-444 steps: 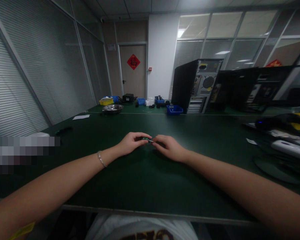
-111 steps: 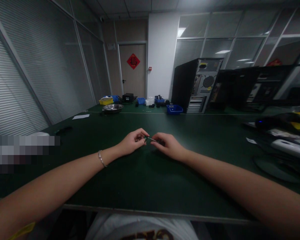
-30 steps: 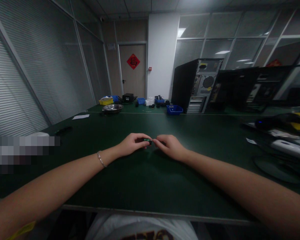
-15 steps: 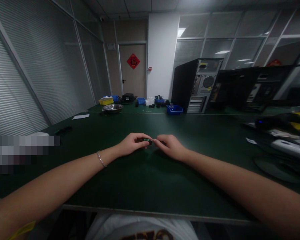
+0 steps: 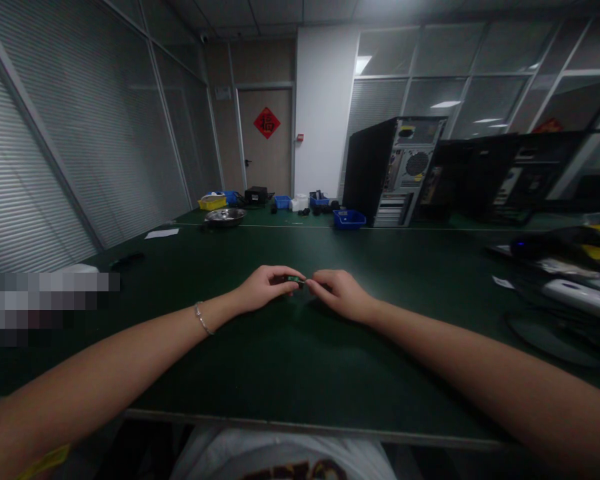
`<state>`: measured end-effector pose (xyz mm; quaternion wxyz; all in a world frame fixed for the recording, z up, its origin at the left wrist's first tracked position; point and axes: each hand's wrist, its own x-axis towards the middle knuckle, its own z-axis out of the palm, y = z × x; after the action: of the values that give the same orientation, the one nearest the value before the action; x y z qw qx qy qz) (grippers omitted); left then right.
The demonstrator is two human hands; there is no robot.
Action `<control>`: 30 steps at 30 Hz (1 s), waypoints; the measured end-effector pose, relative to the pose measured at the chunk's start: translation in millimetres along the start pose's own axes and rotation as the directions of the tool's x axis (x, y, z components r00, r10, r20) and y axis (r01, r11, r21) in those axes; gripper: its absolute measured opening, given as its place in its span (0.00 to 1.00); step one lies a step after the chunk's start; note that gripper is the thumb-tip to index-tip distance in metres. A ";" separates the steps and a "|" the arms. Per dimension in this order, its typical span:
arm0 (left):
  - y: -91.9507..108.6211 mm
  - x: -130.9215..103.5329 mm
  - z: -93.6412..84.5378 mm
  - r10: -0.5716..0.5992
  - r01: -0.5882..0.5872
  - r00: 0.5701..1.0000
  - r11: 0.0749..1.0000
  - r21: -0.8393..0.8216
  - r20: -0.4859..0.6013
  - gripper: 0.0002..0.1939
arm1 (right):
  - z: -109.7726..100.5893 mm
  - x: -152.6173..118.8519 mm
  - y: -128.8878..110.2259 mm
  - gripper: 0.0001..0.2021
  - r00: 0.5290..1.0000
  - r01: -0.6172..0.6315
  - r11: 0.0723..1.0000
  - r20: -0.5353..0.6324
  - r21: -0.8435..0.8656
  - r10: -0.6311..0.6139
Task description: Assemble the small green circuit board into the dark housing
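Green part [image 5: 293,279] sits pinched between the thumb and fingers of our left hand [image 5: 261,289]; just beside them, our right hand [image 5: 343,295] curls, its grip unclear to us. Below both lies the table [image 5: 300,373].

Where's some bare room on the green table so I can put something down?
There's bare table between both arms, from the left hand and right hand to the near edge. There's more between the hands and the blue tray. It's crowded along the back, from yellow bin to tower, and around the white device.
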<state>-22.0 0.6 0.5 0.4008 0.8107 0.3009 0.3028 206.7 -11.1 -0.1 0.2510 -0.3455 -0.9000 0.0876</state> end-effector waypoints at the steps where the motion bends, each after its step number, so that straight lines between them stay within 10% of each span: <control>1: 0.1 -0.1 -0.2 -0.002 0.002 1.000 1.000 -0.006 0.003 0.16 | -0.1 0.0 0.1 0.17 1.000 0.004 1.000 0.004 0.004 -0.004; 30: 3.2 -0.2 1.9 -0.013 0.012 1.000 0.999 -0.043 -0.013 0.16 | 2.0 1.4 1.4 0.17 1.000 -0.002 0.999 -0.030 0.050 0.004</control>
<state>-20.0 -2.1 2.2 0.4178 0.7980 0.3023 0.3120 205.6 -9.0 -1.7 0.2728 -0.3418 -0.8931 0.1053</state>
